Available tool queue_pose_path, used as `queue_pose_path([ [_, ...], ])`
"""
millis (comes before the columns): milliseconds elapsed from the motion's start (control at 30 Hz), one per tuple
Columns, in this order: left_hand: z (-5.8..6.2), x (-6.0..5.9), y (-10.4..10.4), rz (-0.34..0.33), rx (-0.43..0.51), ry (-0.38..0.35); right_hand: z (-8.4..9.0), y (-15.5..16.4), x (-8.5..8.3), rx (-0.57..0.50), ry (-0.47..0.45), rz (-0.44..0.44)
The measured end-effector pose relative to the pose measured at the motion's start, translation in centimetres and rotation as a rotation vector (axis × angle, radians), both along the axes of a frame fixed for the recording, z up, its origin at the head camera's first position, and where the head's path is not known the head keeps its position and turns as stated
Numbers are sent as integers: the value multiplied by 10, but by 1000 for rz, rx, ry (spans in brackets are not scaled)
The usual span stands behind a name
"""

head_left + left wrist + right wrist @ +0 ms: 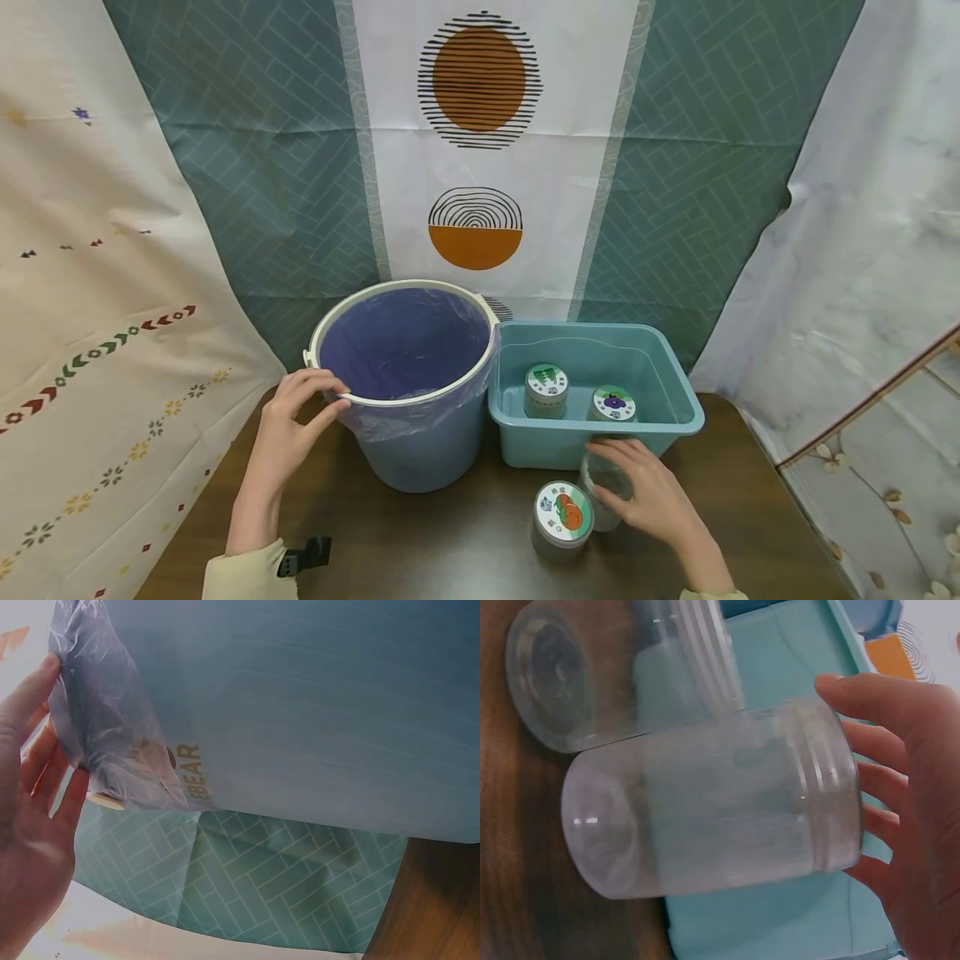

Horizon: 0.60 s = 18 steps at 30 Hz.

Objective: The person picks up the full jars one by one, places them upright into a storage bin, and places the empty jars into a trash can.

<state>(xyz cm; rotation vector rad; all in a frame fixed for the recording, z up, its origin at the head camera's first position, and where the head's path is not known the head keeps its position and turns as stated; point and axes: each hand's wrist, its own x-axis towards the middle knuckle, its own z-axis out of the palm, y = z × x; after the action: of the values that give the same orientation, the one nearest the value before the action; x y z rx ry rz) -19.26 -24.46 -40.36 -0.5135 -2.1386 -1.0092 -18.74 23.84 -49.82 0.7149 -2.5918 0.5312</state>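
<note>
— Right hand [652, 500] curls its fingers [870, 697] round a clear, ribbed plastic jar [603, 492], lidless, on the dark wooden table [450, 533].
— Left hand [288, 429] pinches the bucket [420, 433] rim's crinkly purple liner [105, 727].

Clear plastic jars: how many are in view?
4. Two lidded jars stand in the teal bin; a lidded one and one without a lid on the table.

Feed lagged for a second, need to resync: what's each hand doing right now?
Left hand: fingers curled over the bucket rim, gripping it.
Right hand: fingers wrapped round a clear lidless jar on the table.
</note>
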Motion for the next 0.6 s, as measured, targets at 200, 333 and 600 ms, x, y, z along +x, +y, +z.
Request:
queue_pose_path([
  [200,0,0,-2,0,-17,-31,1,1,1,59,-48,-2],
  [333,-1,0,-4,6,-26,-41,10,3,1,167,-83,26],
  [600,-2,-2,-4,-5,-21,-20,31,10,-3,291,-204,153],
])
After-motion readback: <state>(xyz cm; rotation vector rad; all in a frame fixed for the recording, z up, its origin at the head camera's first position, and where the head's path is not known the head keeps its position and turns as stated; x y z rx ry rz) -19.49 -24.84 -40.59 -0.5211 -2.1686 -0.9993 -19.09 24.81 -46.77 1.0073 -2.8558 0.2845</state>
